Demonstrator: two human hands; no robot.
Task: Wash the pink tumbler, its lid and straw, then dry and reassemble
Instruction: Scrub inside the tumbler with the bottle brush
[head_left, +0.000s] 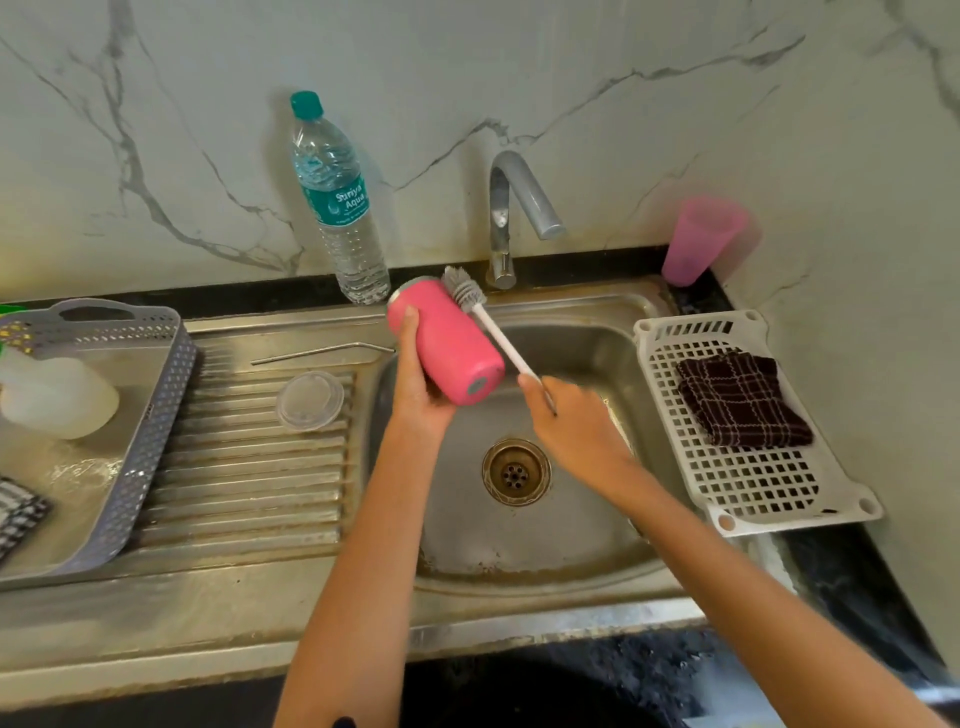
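Pink tumbler (447, 345): held over the back left corner of the sink basin (597, 338), tipped nearly onto its side, base toward the camera, mouth toward the wall. It is gripped from below by the left hand (415, 395), thumb laid along the pink wall.

Bottle brush (465, 288): the white handle is grasped by the right hand (571, 421), somewhat blurred, over the middle of the basin. The grey bristles are set against the tumbler's outer side at the mouth end.

Metal straw (322, 354): laid flat on the ribbed drainboard just left of the basin, its bent end toward the basin. Clear lid (310, 400): also laid on the drainboard left of the basin, nearer the camera than the straw.

Drain (515, 472): seen in the basin floor. Tap (511, 208): mounted behind the basin; no water is seen running. Water bottle (337, 202): stood upright behind the basin's left corner. Pink cup (701, 241): placed behind the basin's right corner on the bench. White tray (753, 493): set right of the basin, with a dark checked cloth (743, 400) folded in it. Grey basket (130, 441): well left of the basin, a white bottle (57, 395) lying inside.
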